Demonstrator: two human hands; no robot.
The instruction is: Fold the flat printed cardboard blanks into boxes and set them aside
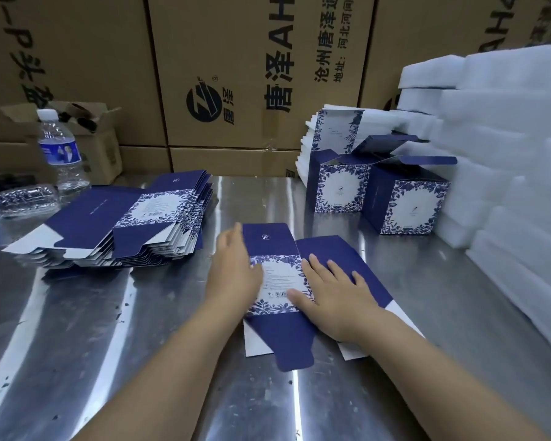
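Observation:
One flat blue-and-white printed blank (pixel 277 243) lies on the steel table in front of me. My left hand (pixel 234 268) rests at the blank's left edge, fingers fairly straight and blurred by motion. My right hand (pixel 334 291) lies flat on the blank's right blue panel, fingers spread, thumb on the white barcode panel. A stack of several flat blanks (pixel 121 224) sits to the left. Two folded boxes (pixel 339 187) (pixel 409 205) stand at the back right with their top flaps open.
A steel table (pixel 109 345) carries everything. An upright water bottle (pixel 61 151) and a crushed bottle (pixel 23 200) are at the far left. White foam sheets (pixel 506 154) pile up on the right. Upright printed inserts (pixel 334 132) and brown cartons (pixel 236 74) stand behind.

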